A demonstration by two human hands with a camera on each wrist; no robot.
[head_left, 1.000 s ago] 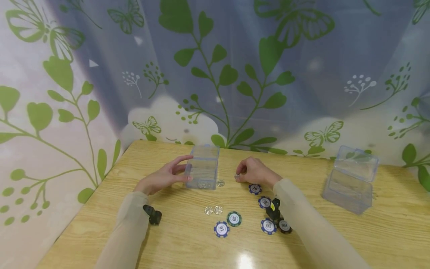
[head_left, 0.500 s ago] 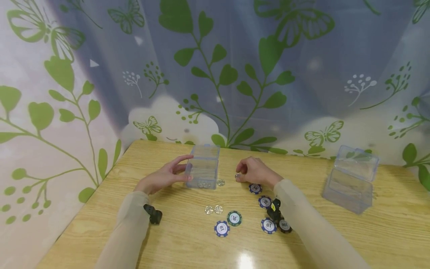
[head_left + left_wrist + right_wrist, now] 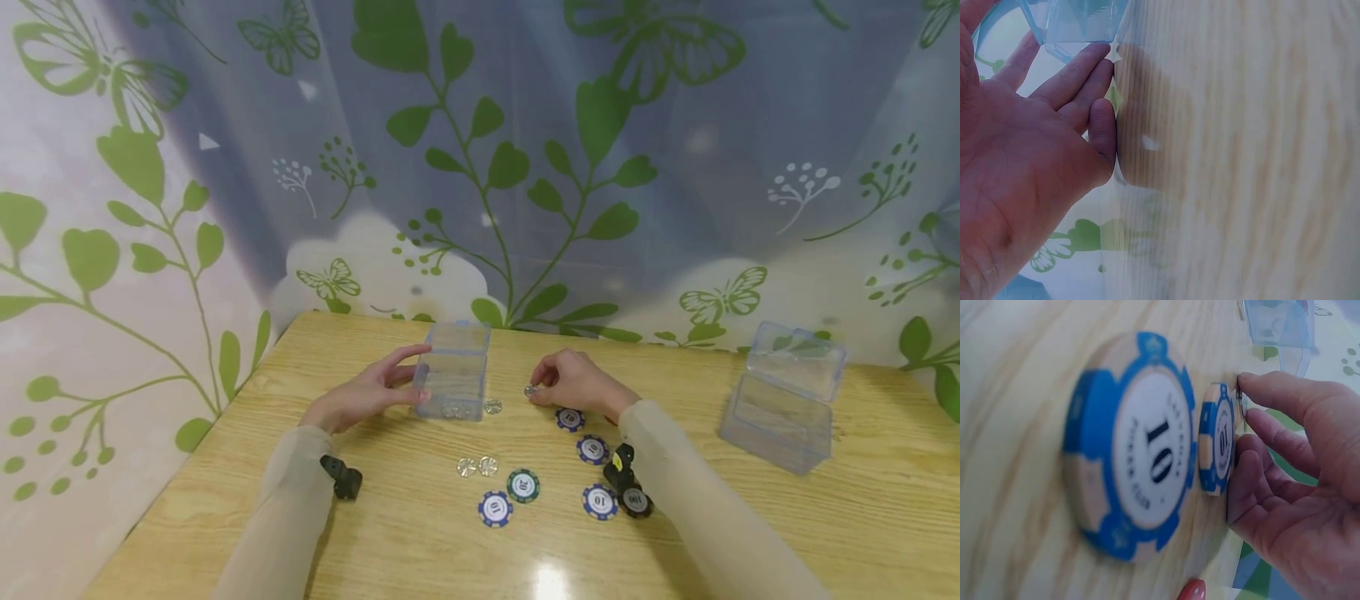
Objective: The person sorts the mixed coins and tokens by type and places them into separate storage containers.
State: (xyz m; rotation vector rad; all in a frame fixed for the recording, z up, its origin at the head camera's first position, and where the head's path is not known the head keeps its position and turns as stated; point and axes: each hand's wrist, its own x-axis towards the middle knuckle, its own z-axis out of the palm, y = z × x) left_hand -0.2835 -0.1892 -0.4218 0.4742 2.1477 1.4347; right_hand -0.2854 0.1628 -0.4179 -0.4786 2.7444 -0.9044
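Observation:
My left hand [image 3: 363, 394] holds the left side of a clear plastic box [image 3: 471, 375], its thumb at the front and fingers farther back. The box's lid is raised at the rear, and shiny round coins [image 3: 453, 412] show inside. In the left wrist view, the outstretched fingers [image 3: 1075, 78] meet the bluish box [image 3: 1082, 28]. To the right, my right hand [image 3: 576, 383] pinches a silvery coin [image 3: 529, 390] at the table surface between thumb and finger. Another coin [image 3: 492, 407] lies beside the box. A blue poker chip [image 3: 1217, 439] marked 10 is close under the right hand.
Two coins [image 3: 488, 466] lie nearer the front, with a green 20 chip [image 3: 523, 485] and a blue 10 chip [image 3: 495, 508]. More chips [image 3: 600, 502] sit by the right wrist. A second lidded clear box [image 3: 780, 425] stands at right. A red edge [image 3: 1193, 590] shows in the right wrist view.
The right hand and forearm have shifted very slightly to the right, uncovering a bit of red beneath the wrist. The coin stays between its fingertips. My left hand and the box keep their place.

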